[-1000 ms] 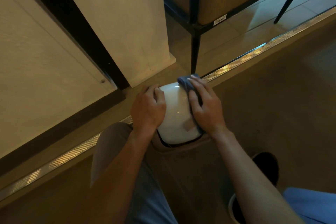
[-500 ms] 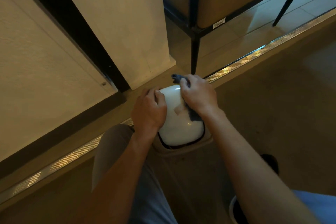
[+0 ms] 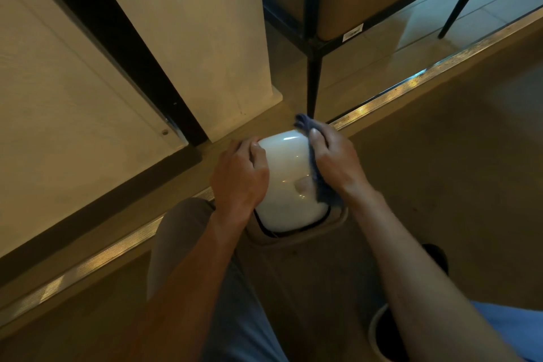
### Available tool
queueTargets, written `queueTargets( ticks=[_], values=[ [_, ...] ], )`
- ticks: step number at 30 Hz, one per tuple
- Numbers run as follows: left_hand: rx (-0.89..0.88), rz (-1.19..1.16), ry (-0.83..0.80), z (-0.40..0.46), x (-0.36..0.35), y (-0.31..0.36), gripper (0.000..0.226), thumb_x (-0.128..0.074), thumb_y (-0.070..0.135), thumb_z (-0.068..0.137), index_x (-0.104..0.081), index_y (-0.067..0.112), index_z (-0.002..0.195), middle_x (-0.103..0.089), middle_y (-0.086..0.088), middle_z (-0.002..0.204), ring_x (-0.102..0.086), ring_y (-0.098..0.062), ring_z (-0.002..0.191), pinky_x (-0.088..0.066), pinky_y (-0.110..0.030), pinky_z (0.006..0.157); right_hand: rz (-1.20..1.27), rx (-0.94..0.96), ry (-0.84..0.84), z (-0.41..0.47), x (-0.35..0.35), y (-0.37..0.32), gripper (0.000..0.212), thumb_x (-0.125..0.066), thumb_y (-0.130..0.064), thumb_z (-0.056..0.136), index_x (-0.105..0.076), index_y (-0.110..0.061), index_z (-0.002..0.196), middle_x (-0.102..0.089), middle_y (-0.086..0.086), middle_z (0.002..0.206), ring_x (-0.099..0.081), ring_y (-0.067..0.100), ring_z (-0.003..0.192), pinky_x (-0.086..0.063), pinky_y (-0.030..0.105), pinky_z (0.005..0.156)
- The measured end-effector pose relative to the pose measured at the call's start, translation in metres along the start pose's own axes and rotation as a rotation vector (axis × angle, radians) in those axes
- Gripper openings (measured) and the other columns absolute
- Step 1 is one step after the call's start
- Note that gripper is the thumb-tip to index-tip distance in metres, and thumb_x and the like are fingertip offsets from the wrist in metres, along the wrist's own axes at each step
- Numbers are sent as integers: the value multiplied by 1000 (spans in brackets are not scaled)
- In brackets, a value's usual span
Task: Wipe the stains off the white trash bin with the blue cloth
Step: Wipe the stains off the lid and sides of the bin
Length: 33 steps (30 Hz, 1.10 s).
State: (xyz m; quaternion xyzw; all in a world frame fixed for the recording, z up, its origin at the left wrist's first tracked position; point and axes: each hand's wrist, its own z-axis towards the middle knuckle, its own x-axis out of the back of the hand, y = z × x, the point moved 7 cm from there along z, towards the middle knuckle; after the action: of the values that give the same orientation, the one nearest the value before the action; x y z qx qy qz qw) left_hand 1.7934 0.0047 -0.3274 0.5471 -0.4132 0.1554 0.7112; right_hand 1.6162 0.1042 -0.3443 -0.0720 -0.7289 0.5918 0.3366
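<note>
The white trash bin (image 3: 286, 185) stands on the floor just in front of my knees, its glossy domed lid facing up. My left hand (image 3: 239, 176) grips the lid's left edge, fingers curled over it. My right hand (image 3: 336, 160) grips the blue cloth (image 3: 318, 185) and presses it against the lid's right side. One end of the cloth sticks out past my fingertips at the far edge, the other hangs below my palm. A pale smudge or reflection shows on the lid beside the cloth.
A pale wall pillar (image 3: 191, 38) and a black door frame (image 3: 117, 47) rise right behind the bin. A black metal furniture leg (image 3: 313, 79) stands just beyond the cloth. A metal floor strip (image 3: 411, 88) runs diagonally. A dark shoe (image 3: 437, 258) sits at the right.
My right hand slid the cloth from the lid's top towards its far right edge, then down along the right side. My left hand stayed on the left edge.
</note>
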Motion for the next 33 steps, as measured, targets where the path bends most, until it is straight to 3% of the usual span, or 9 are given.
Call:
queueTargets(
  ticks=[5, 11, 13, 17, 21, 23, 25, 29, 33],
  values=[
    [-2, 25, 24, 2, -1, 1, 39, -35, 37, 107, -61, 25, 134, -63, 3, 124, -50, -7, 102, -42, -33, 83, -279, 51, -291, 44, -18, -28, 20, -46, -39, 104, -62, -32, 113, -61, -8, 99, -61, 14, 92, -49, 32, 74],
    [14, 60, 59, 5, -2, -2, 41, -34, 35, 107, -64, 22, 131, -64, 0, 125, -56, -15, 107, -37, -30, 84, -317, 220, 104, -24, -12, -29, 39, -48, -31, 105, -57, -22, 142, -53, -7, 145, -42, 9, 138, -32, 30, 111],
    [6, 50, 54, 4, -1, -2, 41, -34, 35, 106, -65, 21, 128, -65, 0, 122, -56, -14, 105, -36, -30, 83, -297, 152, 85, -18, -12, -30, 36, -46, -31, 107, -57, -23, 140, -53, -7, 141, -45, 10, 133, -36, 31, 107],
    [8, 28, 43, 5, -3, -1, 43, -32, 37, 105, -65, 22, 129, -65, 1, 122, -49, -5, 98, -38, -30, 81, -484, 51, -131, 28, -20, -45, 29, -40, -36, 106, -62, -18, 112, -58, 0, 108, -56, 18, 96, -40, 35, 80],
    [22, 6, 56, 5, -1, 0, 36, -32, 36, 105, -66, 26, 114, -65, 3, 107, -52, -7, 88, -40, -32, 75, -657, 219, -274, 39, -40, -61, 27, -42, -40, 103, -62, -22, 99, -58, -3, 95, -56, 16, 87, -41, 32, 72],
    [9, 8, 54, 5, -1, 0, 37, -31, 38, 105, -65, 25, 111, -63, 4, 101, -56, -11, 87, -44, -34, 75, -561, 366, -156, 22, -33, -57, 29, -46, -38, 103, -68, -21, 112, -64, -3, 105, -59, 14, 99, -46, 33, 88],
    [11, 24, 60, 5, -2, -2, 41, -30, 39, 105, -65, 25, 121, -64, 3, 108, -57, -13, 94, -46, -35, 80, -433, 348, -11, 4, -17, -37, 35, -46, -39, 104, -64, -24, 130, -62, -4, 129, -54, 11, 120, -42, 29, 99],
    [3, 46, 69, 6, -6, -5, 48, -29, 41, 104, -65, 23, 130, -66, 1, 120, -48, -5, 98, -40, -28, 78, -41, 6, 162, -20, -2, 9, 41, -34, -46, 108, -53, -28, 140, -59, -6, 126, -57, 4, 109, -48, 25, 87],
    [10, 39, 84, 6, -7, -8, 48, -28, 43, 103, -66, 26, 129, -66, 5, 122, -46, -2, 99, -35, -23, 76, -11, -53, 330, -67, -7, 18, 51, -33, -49, 105, -48, -26, 148, -55, -12, 133, -50, -14, 111, -33, 0, 88]
  ],
)
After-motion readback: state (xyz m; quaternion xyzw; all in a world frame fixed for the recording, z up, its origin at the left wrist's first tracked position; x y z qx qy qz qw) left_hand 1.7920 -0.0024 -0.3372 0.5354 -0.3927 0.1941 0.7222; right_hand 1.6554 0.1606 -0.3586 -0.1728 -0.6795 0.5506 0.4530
